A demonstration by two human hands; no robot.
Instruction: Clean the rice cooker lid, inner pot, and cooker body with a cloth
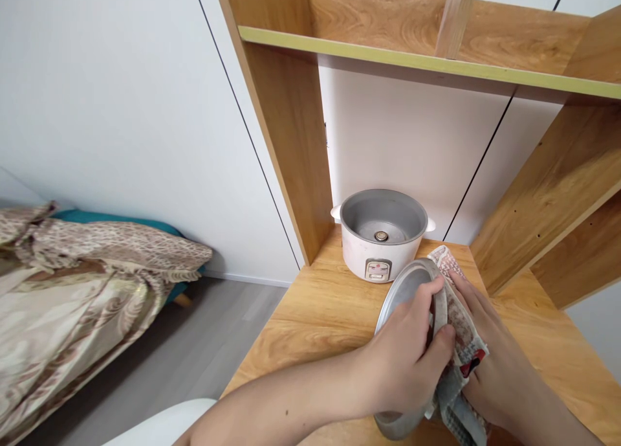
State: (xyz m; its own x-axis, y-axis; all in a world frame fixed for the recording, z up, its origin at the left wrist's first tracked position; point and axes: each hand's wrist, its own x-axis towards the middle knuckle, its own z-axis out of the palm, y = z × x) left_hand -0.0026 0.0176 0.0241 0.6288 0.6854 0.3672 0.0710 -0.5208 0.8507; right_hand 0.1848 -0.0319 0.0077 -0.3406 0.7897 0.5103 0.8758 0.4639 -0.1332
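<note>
My left hand (412,349) is wrapped over the edge of a round grey metal pot (405,289), which looks like a rice cooker's inner pot and is tilted on its side above the tabletop. Its thumb presses on a patterned cloth (458,320) with a small red and black tag. My right hand (495,355) holds this cloth against the pot's right side; some of its fingers are hidden behind the cloth. Just beyond stands a white rice cooker body (356,248), lidless, its round heating plate showing inside.
The wooden tabletop (291,323) lies under my hands. A wooden shelf (417,51) with upright boards rises behind and to the right. At left, a patterned cover drapes over a bed (111,290). A white rounded object (169,420) shows at the bottom edge.
</note>
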